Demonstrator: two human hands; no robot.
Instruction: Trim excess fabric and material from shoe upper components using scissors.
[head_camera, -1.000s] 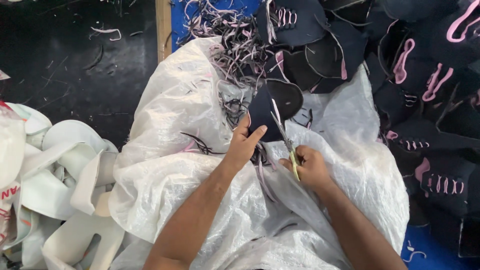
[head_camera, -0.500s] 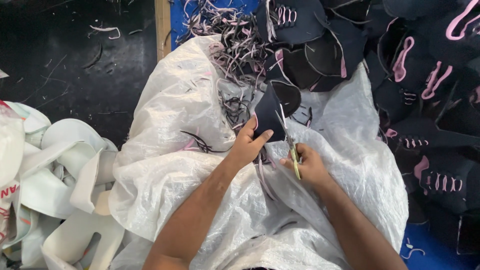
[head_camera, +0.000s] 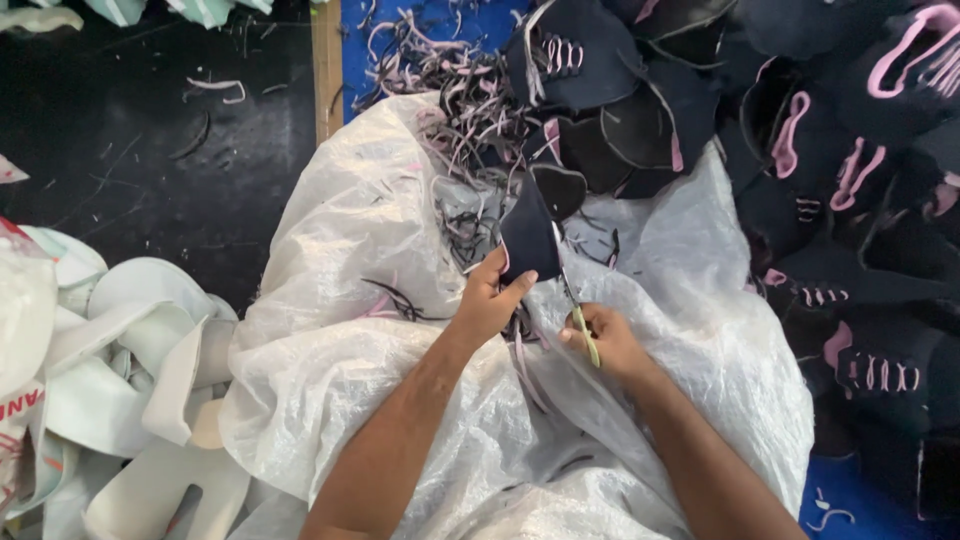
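Left hand (head_camera: 490, 300) pinching lower edge of dark navy fabric shoe-upper piece (head_camera: 528, 238), held upright and taut so edge meets blades. Right hand (head_camera: 605, 340) clenched around yellow-handled scissors (head_camera: 578, 315), blades up against right edge of piece, apparently for trimming. Piece raised above white woven plastic sheet (head_camera: 380, 300) spread over lap, likely placed to catch offcuts. Heap of thin navy and pink trimmings (head_camera: 450, 90) just beyond. Pile of navy uppers with pink trim (head_camera: 800, 150) to right; stack of white foam cutouts (head_camera: 120, 370) far left, well apart.
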